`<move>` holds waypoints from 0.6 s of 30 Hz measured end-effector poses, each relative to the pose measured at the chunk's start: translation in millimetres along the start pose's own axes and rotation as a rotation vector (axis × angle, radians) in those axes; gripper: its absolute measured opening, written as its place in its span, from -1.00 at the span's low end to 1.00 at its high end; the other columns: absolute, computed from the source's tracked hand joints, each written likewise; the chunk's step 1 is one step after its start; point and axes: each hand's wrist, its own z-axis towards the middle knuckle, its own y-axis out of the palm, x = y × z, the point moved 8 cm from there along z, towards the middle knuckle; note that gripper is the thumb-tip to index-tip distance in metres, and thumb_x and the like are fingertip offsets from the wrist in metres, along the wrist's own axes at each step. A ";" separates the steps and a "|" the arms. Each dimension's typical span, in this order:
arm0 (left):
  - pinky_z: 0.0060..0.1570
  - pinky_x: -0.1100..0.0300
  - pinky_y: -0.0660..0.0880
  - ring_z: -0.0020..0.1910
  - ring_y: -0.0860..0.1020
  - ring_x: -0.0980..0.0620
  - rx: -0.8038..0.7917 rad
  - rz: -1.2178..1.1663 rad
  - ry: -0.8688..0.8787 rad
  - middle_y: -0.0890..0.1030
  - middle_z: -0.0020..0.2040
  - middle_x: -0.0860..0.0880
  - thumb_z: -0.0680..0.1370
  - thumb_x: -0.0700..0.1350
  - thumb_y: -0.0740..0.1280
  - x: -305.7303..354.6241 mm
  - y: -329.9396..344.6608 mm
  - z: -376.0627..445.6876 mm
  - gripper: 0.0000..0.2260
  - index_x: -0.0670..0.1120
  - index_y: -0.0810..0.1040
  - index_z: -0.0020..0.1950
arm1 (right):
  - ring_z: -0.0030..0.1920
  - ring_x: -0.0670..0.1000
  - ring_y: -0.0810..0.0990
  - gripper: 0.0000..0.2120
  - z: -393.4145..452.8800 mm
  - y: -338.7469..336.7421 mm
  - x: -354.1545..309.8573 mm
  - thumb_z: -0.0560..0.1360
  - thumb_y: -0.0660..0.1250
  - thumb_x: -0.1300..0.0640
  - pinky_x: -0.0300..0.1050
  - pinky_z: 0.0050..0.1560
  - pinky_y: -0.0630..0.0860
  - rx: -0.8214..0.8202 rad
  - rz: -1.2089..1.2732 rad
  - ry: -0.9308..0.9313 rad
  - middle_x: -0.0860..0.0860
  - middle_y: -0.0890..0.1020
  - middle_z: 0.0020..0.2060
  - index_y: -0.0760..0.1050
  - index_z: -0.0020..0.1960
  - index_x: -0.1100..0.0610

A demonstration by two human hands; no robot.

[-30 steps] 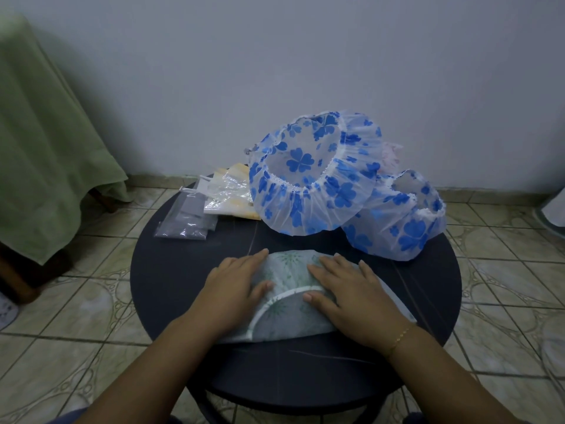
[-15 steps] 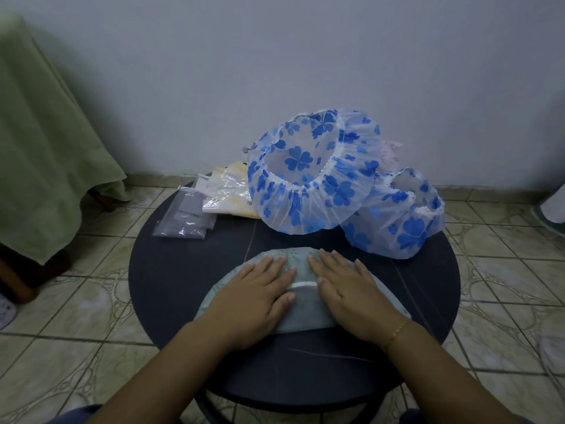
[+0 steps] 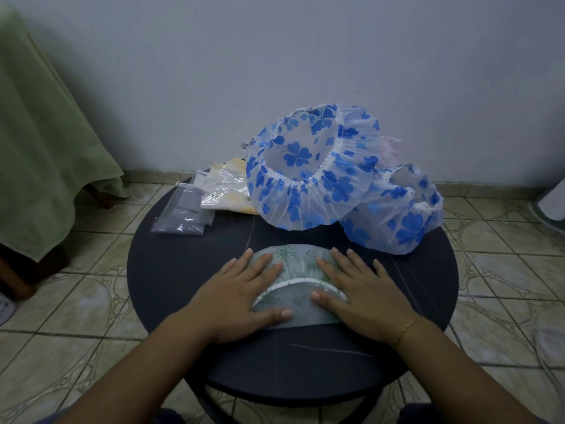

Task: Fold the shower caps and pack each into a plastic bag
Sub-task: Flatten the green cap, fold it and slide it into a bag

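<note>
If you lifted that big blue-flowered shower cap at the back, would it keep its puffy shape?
Probably not. The blue-flowered shower cap looks like thin, see-through film gathered on an elastic rim, so it would likely sag and crumple. It seems very light for its size. Its glossy surface may slide easily on the table.

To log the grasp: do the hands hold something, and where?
Nothing is gripped. Both hands, left and right, press flat on the green shower cap, one at each end.

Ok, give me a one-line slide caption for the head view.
Both hands, left and right, press a folded green-print shower cap flat on a round dark table, blue-flowered caps behind.
</note>
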 end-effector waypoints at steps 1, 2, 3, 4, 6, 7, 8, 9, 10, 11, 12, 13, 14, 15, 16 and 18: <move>0.42 0.17 -0.32 0.45 -0.38 0.13 -0.009 0.002 0.005 -0.35 0.45 0.22 0.26 0.55 -0.26 -1.0 -0.1 -2.0 -0.23 0.28 -0.37 0.38 | 0.48 -0.15 -0.32 -0.34 -1.9 0.1 2.0 0.44 -0.18 -0.43 0.06 0.47 -0.31 -0.011 -0.001 0.001 -0.22 -0.27 0.49 -0.27 0.46 -0.29; 0.41 0.18 -0.33 0.45 -0.39 0.13 -0.015 0.004 0.010 -0.35 0.45 0.22 0.26 0.56 -0.26 -1.5 -0.3 -3.9 -0.22 0.28 -0.37 0.38 | 0.48 -0.15 -0.32 -0.32 -3.6 0.3 4.2 0.40 -0.21 -0.45 0.06 0.47 -0.32 -0.018 -0.001 0.000 -0.23 -0.28 0.48 -0.27 0.46 -0.30; 0.40 0.19 -0.33 0.45 -0.39 0.14 -0.016 0.003 0.012 -0.35 0.45 0.22 0.25 0.56 -0.27 -3.4 -0.4 -5.5 -0.21 0.27 -0.38 0.38 | 0.47 -0.16 -0.33 -0.29 -5.3 0.2 7.3 0.35 -0.26 -0.48 0.07 0.47 -0.32 -0.020 0.002 0.001 -0.24 -0.29 0.48 -0.28 0.45 -0.30; 0.40 0.19 -0.32 0.45 -0.38 0.14 -0.016 0.000 0.005 -0.35 0.46 0.22 0.23 0.57 -0.28 -7.1 -1.1 -7.8 -0.20 0.27 -0.38 0.38 | 0.47 -0.16 -0.33 -0.26 -6.7 0.1 12.2 0.31 -0.30 -0.49 0.07 0.47 -0.32 -0.021 0.006 0.010 -0.24 -0.29 0.48 -0.28 0.45 -0.31; 0.42 0.18 -0.30 0.46 -0.36 0.15 -0.013 -0.013 -0.034 -0.34 0.46 0.24 0.18 0.61 -0.32 -19.1 -2.9 -13.3 -0.16 0.29 -0.38 0.38 | 0.48 -0.15 -0.32 -0.25 -9.7 -1.1 24.6 0.28 -0.33 -0.51 0.09 0.47 -0.32 -0.020 0.012 0.039 -0.24 -0.29 0.48 -0.30 0.44 -0.33; 0.43 0.17 -0.29 0.46 -0.36 0.15 -0.021 -0.016 -0.053 -0.33 0.47 0.24 0.16 0.62 -0.35 -24.6 -3.4 -16.4 -0.15 0.31 -0.38 0.38 | 0.48 -0.14 -0.32 -0.25 -11.3 -1.8 28.7 0.28 -0.34 -0.50 0.09 0.47 -0.32 -0.021 0.014 0.046 -0.23 -0.28 0.48 -0.30 0.44 -0.33; 0.43 0.15 -0.31 0.45 -0.36 0.16 -0.033 -0.018 -0.067 -0.33 0.48 0.23 0.14 0.62 -0.37 -27.6 -3.8 -19.5 -0.15 0.32 -0.38 0.37 | 0.48 -0.14 -0.31 -0.25 -13.5 -2.4 30.5 0.28 -0.35 -0.50 0.09 0.47 -0.33 -0.026 0.022 0.049 -0.22 -0.28 0.49 -0.30 0.44 -0.33; 0.43 0.13 -0.33 0.45 -0.37 0.16 -0.039 -0.019 -0.078 -0.32 0.48 0.22 0.13 0.61 -0.39 -28.9 -4.4 -21.4 -0.15 0.32 -0.38 0.37 | 0.48 -0.14 -0.31 -0.22 -15.3 -2.5 30.4 0.26 -0.36 -0.51 0.09 0.47 -0.33 -0.031 0.038 0.052 -0.21 -0.27 0.49 -0.29 0.44 -0.32; 0.43 0.10 -0.36 0.45 -0.37 0.16 -0.032 -0.019 -0.091 -0.32 0.48 0.21 0.13 0.61 -0.41 -28.4 -7.3 -22.5 -0.14 0.32 -0.37 0.38 | 0.49 -0.13 -0.30 -0.19 -17.0 -4.0 28.6 0.23 -0.38 -0.52 0.08 0.46 -0.33 -0.030 0.056 0.057 -0.20 -0.27 0.49 -0.28 0.45 -0.31; 0.42 0.06 -0.38 0.45 -0.37 0.15 -0.006 -0.019 -0.108 -0.31 0.48 0.20 0.12 0.61 -0.43 -27.3 -11.9 -23.0 -0.13 0.31 -0.35 0.39 | 0.49 -0.13 -0.29 -0.16 -18.4 -6.7 26.0 0.22 -0.39 -0.53 0.07 0.46 -0.32 -0.021 0.065 0.062 -0.19 -0.26 0.50 -0.26 0.46 -0.30; 0.42 0.03 -0.40 0.45 -0.38 0.14 0.037 -0.013 -0.122 -0.31 0.47 0.19 0.13 0.60 -0.44 -24.8 -18.5 -23.4 -0.12 0.30 -0.32 0.41 | 0.49 -0.13 -0.28 -0.15 -19.8 -11.0 22.0 0.23 -0.39 -0.54 0.05 0.47 -0.30 0.000 0.062 0.060 -0.17 -0.25 0.50 -0.23 0.48 -0.28; 0.42 0.02 -0.41 0.46 -0.38 0.13 0.094 -0.003 -0.124 -0.30 0.47 0.19 0.16 0.59 -0.44 -20.3 -26.4 -23.9 -0.13 0.30 -0.29 0.43 | 0.50 -0.12 -0.27 -0.19 -20.9 -16.3 17.3 0.29 -0.35 -0.52 0.03 0.47 -0.28 0.030 0.050 0.054 -0.15 -0.24 0.51 -0.21 0.49 -0.26; 0.42 0.02 -0.41 0.46 -0.37 0.13 0.153 0.007 -0.109 -0.29 0.46 0.19 0.20 0.57 -0.44 -13.5 -34.3 -24.0 -0.17 0.29 -0.27 0.44 | 0.50 -0.12 -0.26 -0.26 -21.1 -21.5 12.7 0.38 -0.28 -0.47 0.00 0.48 -0.25 0.064 0.039 0.046 -0.14 -0.23 0.51 -0.18 0.50 -0.23; 0.41 0.04 -0.42 0.46 -0.36 0.15 0.200 0.007 -0.079 -0.27 0.46 0.20 0.24 0.55 -0.42 -5.1 -40.1 -22.9 -0.19 0.28 -0.24 0.45 | 0.50 -0.12 -0.24 -0.34 -20.5 -26.7 6.3 0.47 -0.20 -0.40 -0.04 0.48 -0.22 0.099 0.037 0.032 -0.13 -0.22 0.52 -0.15 0.51 -0.20; 0.41 0.09 -0.42 0.46 -0.35 0.17 0.221 -0.005 -0.038 -0.25 0.46 0.21 0.27 0.54 -0.41 4.6 -42.4 -20.5 -0.20 0.25 -0.20 0.46 | 0.51 -0.11 -0.23 -0.40 -18.7 -30.0 -1.6 0.53 -0.15 -0.33 -0.07 0.48 -0.21 0.131 0.044 0.002 -0.12 -0.20 0.52 -0.12 0.52 -0.17; 0.38 0.22 -0.42 0.45 -0.34 0.21 0.206 -0.036 0.040 -0.23 0.46 0.22 0.30 0.51 -0.39 21.6 -35.3 -12.5 -0.22 0.22 -0.19 0.47 | 0.51 -0.13 -0.22 -0.43 -12.2 -30.2 -18.8 0.57 -0.19 -0.28 -0.11 0.47 -0.22 0.165 0.039 -0.084 -0.12 -0.18 0.52 -0.10 0.52 -0.14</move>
